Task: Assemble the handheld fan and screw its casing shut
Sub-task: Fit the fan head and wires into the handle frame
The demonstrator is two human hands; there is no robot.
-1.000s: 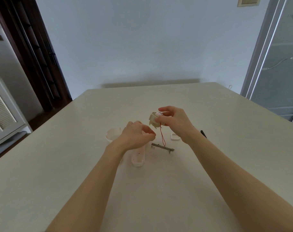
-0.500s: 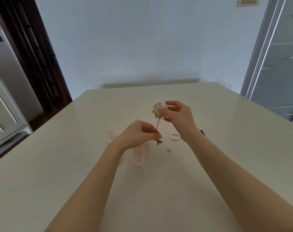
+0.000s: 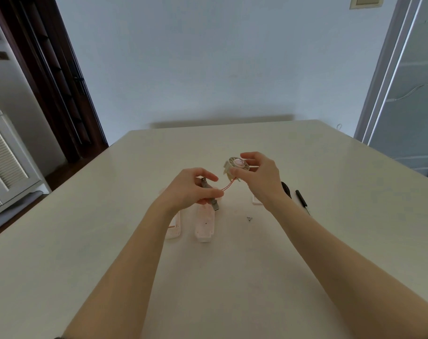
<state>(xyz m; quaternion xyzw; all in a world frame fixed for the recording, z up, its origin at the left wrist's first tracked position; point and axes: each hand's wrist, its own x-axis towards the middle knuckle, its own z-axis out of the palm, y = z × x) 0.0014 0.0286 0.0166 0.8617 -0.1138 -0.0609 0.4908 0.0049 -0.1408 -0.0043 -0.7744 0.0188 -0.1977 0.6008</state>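
Both hands held the fan's inner parts above the bench (image 3: 305, 253).

The right hand (image 3: 262, 178) pinched the fan blade unit (image 3: 233, 167); the left hand (image 3: 192, 189) gripped the grey circuit strip (image 3: 211, 200), red wires (image 3: 226, 185) running between them. Two pink casing halves (image 3: 204, 225), a screw (image 3: 249, 218) and a black screwdriver (image 3: 302, 198) lay on the bench.

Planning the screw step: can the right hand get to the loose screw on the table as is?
Probably not yet: the path to the screw looks open, but the right hand is pinching the fan head.
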